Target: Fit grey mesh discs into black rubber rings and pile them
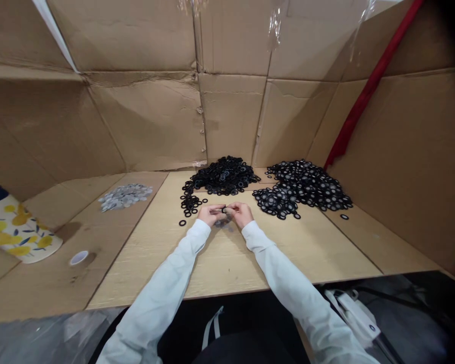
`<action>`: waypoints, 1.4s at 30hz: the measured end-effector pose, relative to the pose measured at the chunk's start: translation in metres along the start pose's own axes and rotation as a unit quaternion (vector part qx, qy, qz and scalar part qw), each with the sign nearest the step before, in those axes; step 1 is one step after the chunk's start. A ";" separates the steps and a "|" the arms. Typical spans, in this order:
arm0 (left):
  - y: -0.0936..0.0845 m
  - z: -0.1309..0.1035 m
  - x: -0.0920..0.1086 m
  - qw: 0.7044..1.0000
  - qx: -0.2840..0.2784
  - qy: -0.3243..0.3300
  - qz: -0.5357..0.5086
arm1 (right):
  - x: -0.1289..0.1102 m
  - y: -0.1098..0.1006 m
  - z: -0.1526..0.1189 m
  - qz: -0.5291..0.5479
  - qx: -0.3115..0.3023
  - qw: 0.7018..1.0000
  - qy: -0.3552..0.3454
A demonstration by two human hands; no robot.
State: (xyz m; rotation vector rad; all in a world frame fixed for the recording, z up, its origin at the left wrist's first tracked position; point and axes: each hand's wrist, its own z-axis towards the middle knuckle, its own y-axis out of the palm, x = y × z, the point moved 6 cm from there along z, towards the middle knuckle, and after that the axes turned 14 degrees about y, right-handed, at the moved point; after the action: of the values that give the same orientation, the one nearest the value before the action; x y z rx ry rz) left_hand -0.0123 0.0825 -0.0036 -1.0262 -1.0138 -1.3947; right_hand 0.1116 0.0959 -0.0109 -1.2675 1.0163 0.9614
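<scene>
Over the middle of the table my left hand (209, 216) and my right hand (243, 215) meet fingertip to fingertip. Between them is a small black ring (223, 210), pinched from both sides. Whether a disc is held with it is too small to tell. Below the fingers lie several small grey translucent discs (223, 223), partly hidden by the hands. Just beyond the hands rises a heap of black rings (227, 174), with loose rings (189, 203) spread at its left. Farther right is a heap of black rings with pale centres (307, 187).
Cardboard walls (151, 121) enclose the wooden tabletop (155, 263). At the left are a pile of grey discs (125, 196), a flower-patterned container (23, 227) and a small white round lid or cup (79, 258). A red strip (364, 96) hangs at the right.
</scene>
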 end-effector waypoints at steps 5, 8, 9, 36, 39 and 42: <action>0.000 0.000 0.005 1.000 -0.004 0.018 0.013 | -0.004 -0.004 -0.003 -0.015 0.023 0.999 -0.019; 0.001 0.001 0.011 0.999 -0.014 0.033 0.028 | 0.003 -0.002 0.003 0.030 -0.011 0.999 -0.002; 0.002 0.001 0.013 0.998 -0.019 0.043 0.031 | 0.005 0.000 0.006 0.033 -0.028 0.999 0.002; 0.005 -0.004 -0.009 0.985 0.082 -0.038 -0.150 | 0.009 0.003 0.010 0.201 -0.068 0.977 0.024; 0.004 -0.003 -0.008 0.988 0.062 -0.038 -0.137 | 0.005 0.000 0.009 0.180 -0.046 0.983 0.000; 0.004 -0.002 -0.010 0.992 0.046 -0.027 -0.115 | 0.003 -0.005 0.007 0.164 -0.005 0.986 0.000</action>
State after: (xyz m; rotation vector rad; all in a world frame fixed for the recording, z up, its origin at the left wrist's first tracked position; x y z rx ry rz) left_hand -0.0083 0.0832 -0.0132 -0.9048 -1.2572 -1.4967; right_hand 0.1174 0.1029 -0.0122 -1.1271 1.2461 1.2177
